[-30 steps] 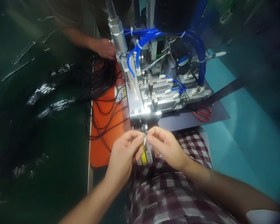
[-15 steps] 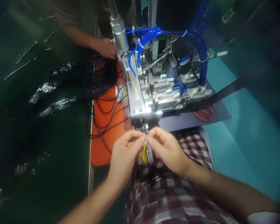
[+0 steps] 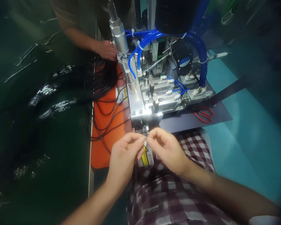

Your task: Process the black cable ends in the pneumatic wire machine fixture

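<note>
My left hand and my right hand meet fingertip to fingertip in front of the machine. Both pinch at a tiny shiny piece between them, too small to name. Just beyond the fingertips is a small metal fixture at the machine's front. Below the fingers a label with a yellow arrow partly shows. Several black cables run across the orange board left of my left hand.
Another person's hand rests by the cable bundle at the machine's left. Red-handled scissors or pliers lie on the dark plate. Blue air tubes arch over the machine. Metal-ended bundles lie on the dark green surface.
My left fingertips have moved slightly left, opening a narrow gap to the right ones. My right hand keeps its pinch almost in place. The machine looks unchanged.
</note>
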The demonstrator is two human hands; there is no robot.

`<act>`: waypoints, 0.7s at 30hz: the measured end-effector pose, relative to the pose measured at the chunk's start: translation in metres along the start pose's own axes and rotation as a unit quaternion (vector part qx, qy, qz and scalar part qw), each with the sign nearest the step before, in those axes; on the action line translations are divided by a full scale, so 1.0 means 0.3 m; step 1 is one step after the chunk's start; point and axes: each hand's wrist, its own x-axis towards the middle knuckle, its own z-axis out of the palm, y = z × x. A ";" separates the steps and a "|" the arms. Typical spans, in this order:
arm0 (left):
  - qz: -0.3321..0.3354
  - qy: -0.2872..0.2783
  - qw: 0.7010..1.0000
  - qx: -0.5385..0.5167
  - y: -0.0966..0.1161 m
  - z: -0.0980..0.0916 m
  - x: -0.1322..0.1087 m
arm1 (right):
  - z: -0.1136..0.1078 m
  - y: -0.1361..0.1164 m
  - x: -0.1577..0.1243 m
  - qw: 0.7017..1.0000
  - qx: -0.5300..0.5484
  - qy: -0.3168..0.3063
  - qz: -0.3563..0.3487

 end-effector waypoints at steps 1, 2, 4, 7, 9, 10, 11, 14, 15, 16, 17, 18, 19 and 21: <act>-0.002 -0.002 1.000 0.001 0.002 -0.003 0.000 | -0.004 -0.001 0.005 1.000 0.004 -0.004 0.002; -0.006 -0.004 1.000 0.005 0.003 -0.004 -0.001 | -0.010 -0.002 0.010 1.000 0.003 -0.006 -0.001; -0.011 -0.006 1.000 0.019 0.006 -0.006 -0.002 | -0.027 -0.009 0.022 1.000 -0.013 0.001 -0.027; -0.012 -0.012 0.999 0.029 0.009 -0.002 -0.003 | -0.054 -0.019 0.041 0.993 -0.069 0.009 -0.096; -0.008 -0.018 0.999 0.025 0.010 0.001 -0.001 | -0.069 -0.022 0.050 0.983 -0.112 -0.013 -0.143; -0.006 -0.020 1.000 0.022 0.011 0.002 0.000 | -0.075 -0.023 0.053 0.977 -0.129 -0.024 -0.167; -0.005 -0.023 1.000 0.020 0.011 0.002 0.001 | -0.080 -0.022 0.055 0.971 -0.143 -0.033 -0.191; -0.002 -0.027 0.999 0.018 0.011 -0.001 0.001 | -0.092 -0.016 0.058 0.949 -0.170 -0.042 -0.262; -0.003 -0.028 0.999 0.019 0.012 -0.002 0.000 | -0.096 -0.014 0.059 0.942 -0.180 -0.042 -0.281; -0.004 -0.028 0.999 0.019 0.012 -0.003 0.000 | -0.099 -0.012 0.061 0.935 -0.192 -0.042 -0.295; -0.006 -0.028 0.999 0.019 0.012 -0.004 -0.001 | -0.102 -0.010 0.062 0.928 -0.206 -0.042 -0.308; -0.007 -0.028 0.999 0.017 0.013 -0.005 -0.001 | -0.105 -0.009 0.064 0.921 -0.221 -0.042 -0.318; -0.009 -0.028 0.999 0.016 0.012 -0.005 -0.001 | -0.107 -0.008 0.066 0.913 -0.239 -0.043 -0.327; -0.011 -0.026 0.999 0.016 0.011 -0.004 -0.001 | -0.105 -0.009 0.066 0.903 -0.266 -0.051 -0.335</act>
